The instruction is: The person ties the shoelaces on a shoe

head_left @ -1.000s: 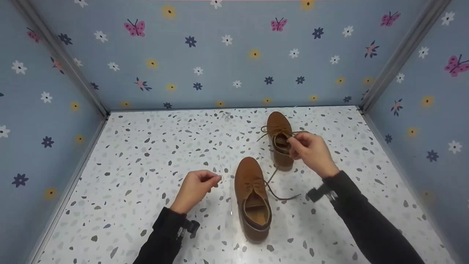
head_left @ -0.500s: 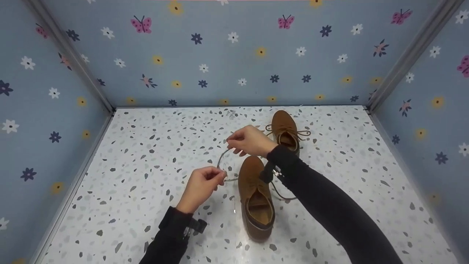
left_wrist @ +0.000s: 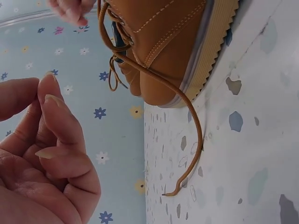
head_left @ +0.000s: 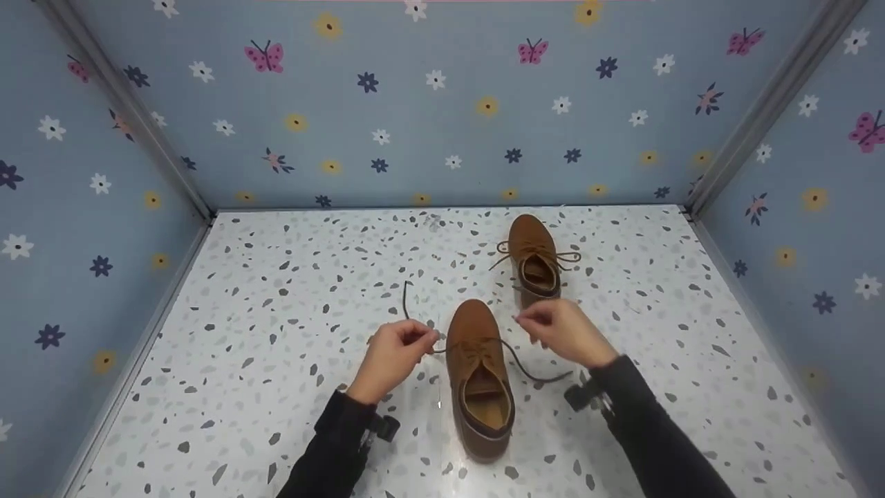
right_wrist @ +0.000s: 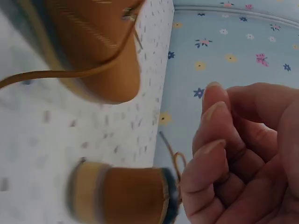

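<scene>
A brown lace-up shoe (head_left: 473,321) stands upright, toe pointing away, between the two hands. One loose shoelace (left_wrist: 198,126) runs from its eyelets down to the floor on the left, passing behind the left hand in the head view. The other lace end (head_left: 546,380) trails on the floor to the right. My left hand (head_left: 390,356), just left of the shoe, has thumb and index fingertip together and nothing between them. My right hand (head_left: 570,333) hovers right of the toe, fingers curled and thumb meeting index tip, also holding nothing.
A matching shoe (head_left: 531,234), its laces tied in a bow, stands farther back to the right, its heel partly behind the right hand. Blue floral panels (head_left: 442,138) enclose the speckled white surface (head_left: 290,277) at back and sides.
The right hand swung left over the near shoe's toe with a lace, let it go, and came back right. That lace now lies to the left. The left hand shifted slightly toward the shoe.
</scene>
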`<state>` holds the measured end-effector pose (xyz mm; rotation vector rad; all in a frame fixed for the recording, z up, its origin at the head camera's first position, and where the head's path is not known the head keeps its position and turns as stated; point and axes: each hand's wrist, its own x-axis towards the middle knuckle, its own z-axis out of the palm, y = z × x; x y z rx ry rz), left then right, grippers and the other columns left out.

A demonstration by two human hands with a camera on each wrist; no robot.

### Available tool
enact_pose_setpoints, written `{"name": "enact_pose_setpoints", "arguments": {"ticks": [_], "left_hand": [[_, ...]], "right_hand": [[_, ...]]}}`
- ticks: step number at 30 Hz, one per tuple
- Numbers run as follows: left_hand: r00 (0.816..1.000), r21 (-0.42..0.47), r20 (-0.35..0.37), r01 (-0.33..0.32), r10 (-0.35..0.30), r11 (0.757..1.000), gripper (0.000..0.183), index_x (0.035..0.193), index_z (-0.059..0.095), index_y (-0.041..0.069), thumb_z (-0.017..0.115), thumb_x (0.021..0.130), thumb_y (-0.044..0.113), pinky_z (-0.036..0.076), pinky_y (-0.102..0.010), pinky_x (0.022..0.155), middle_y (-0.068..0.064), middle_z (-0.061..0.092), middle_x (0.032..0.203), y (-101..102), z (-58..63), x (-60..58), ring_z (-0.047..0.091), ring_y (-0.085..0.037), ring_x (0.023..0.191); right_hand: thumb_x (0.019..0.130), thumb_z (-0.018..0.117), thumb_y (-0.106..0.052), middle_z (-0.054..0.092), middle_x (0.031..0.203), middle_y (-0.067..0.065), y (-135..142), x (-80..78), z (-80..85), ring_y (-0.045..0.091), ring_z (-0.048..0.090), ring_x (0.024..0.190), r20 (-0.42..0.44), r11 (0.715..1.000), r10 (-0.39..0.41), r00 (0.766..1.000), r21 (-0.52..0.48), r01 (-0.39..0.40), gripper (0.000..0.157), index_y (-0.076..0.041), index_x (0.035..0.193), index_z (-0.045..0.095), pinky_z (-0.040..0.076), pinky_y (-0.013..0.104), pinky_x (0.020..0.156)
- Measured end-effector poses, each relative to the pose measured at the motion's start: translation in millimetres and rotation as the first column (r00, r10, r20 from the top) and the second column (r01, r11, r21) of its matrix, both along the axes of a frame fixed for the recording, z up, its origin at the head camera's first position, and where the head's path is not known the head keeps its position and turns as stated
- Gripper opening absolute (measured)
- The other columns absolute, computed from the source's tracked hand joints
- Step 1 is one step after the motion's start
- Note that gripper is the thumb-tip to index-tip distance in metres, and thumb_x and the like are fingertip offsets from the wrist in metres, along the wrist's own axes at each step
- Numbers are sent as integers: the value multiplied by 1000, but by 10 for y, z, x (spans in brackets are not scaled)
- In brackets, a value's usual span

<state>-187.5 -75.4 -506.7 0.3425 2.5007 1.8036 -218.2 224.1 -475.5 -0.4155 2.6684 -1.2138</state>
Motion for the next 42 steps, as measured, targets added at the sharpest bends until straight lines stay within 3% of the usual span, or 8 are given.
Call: {"name": "enact_pose_setpoints", "arguments": {"ticks": [5,8,11,23,27,32,36,42], "left_hand": [[996,-176,-73,41,-54,984,20,102,72,4,61,100,21,46,-28,57,-3,66,80,100,-137,-127,55,-11,60],[983,-304,-130,86,-131,949,18,114,68,4,61,98,12,48,-31,67,-4,63,89,149,-206,-199,55,-12,69],[969,-354,-138,143,-203,924,23,118,66,5,63,95,5,48,-33,73,-7,61,96,184,-273,-242,56,-15,78],[957,-240,-200,162,-212,957,8,98,73,7,70,91,4,52,-41,81,-2,68,92,282,-361,-271,61,-22,89],[959,-262,-219,122,-182,957,6,96,74,8,71,91,7,50,-40,83,-2,67,92,305,-348,-244,61,-23,90],[956,-302,-271,23,-109,953,6,95,75,11,73,91,14,47,-41,90,-2,67,98,306,-294,-181,61,-25,100],[953,-303,-285,16,-106,953,9,98,75,11,72,92,16,51,-37,87,0,71,97,297,-209,-124,66,-19,95],[937,-301,-314,57,-156,952,11,99,76,10,72,92,18,54,-32,76,1,72,92,327,-83,-24,65,-12,82]], "right_hand": [[93,69,-14,65,73,-3,144,341,-423,10,56,59,-50,994,-69,996,76,73,16,-5,104,74,46,27,54],[91,71,-15,62,68,-7,125,422,-529,8,54,56,-80,987,-59,995,142,70,17,-6,105,74,45,28,55],[89,74,-17,56,60,-8,77,462,-568,10,50,51,-86,976,-64,994,204,80,18,-8,105,73,42,29,50],[85,76,-17,56,65,-7,-165,361,-568,12,52,57,-85,952,-119,989,274,138,6,-16,90,72,44,34,54],[85,74,-17,58,65,-5,-170,349,-569,13,53,57,-95,938,-136,986,309,159,5,-14,88,72,45,35,54],[86,71,-14,65,73,3,-75,342,-541,20,59,63,-156,891,-192,969,387,239,6,-11,90,72,48,41,58],[87,70,-12,66,74,5,35,332,-481,23,60,64,-208,866,-228,951,403,296,6,-10,92,71,48,42,57],[89,69,-15,59,65,-2,67,339,-319,15,52,55,-271,905,-258,927,269,330,5,-11,91,70,43,35,52]]}}
